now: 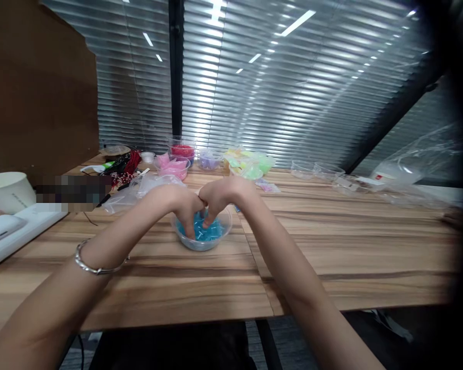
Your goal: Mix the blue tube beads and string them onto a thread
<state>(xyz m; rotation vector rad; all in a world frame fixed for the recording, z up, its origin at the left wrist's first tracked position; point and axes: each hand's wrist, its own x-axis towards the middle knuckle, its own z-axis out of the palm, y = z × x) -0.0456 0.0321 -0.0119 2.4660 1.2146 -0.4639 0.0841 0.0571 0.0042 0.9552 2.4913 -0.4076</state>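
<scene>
The person's two hands meet over a clear plastic bowl (201,246), wrists sharply bent and fingers pointing down inside its rim. The left hand (185,211) is partly curled, with its fingers reaching into the blue pieces (212,232) in the bowl; the right hand (220,196) comes in from the other side, loosely bent, a fingertip down among the same pieces. The hands touch or nearly touch each other above the bowl, and whether either one pinches a piece cannot be told, because the fingertips are partly hidden. The bowl sits upright on the wood-grain surface (343,257), directly beneath the hands, round and see-through, its mouth facing up. The pieces look bright blue, small, short and glossy, loosely heaped; some seem to lie crosswise to others, though they are too small for each one's long axis to be made out. Beyond the hands and to their left lie a crumpled clear bag (146,186) and a bowl of pink pieces (172,168); straight beyond them stands a container with purple contents (209,159), and farther to the right a pile of yellow and green pieces (250,163). A silver bracelet (96,270) circles the left forearm.
</scene>
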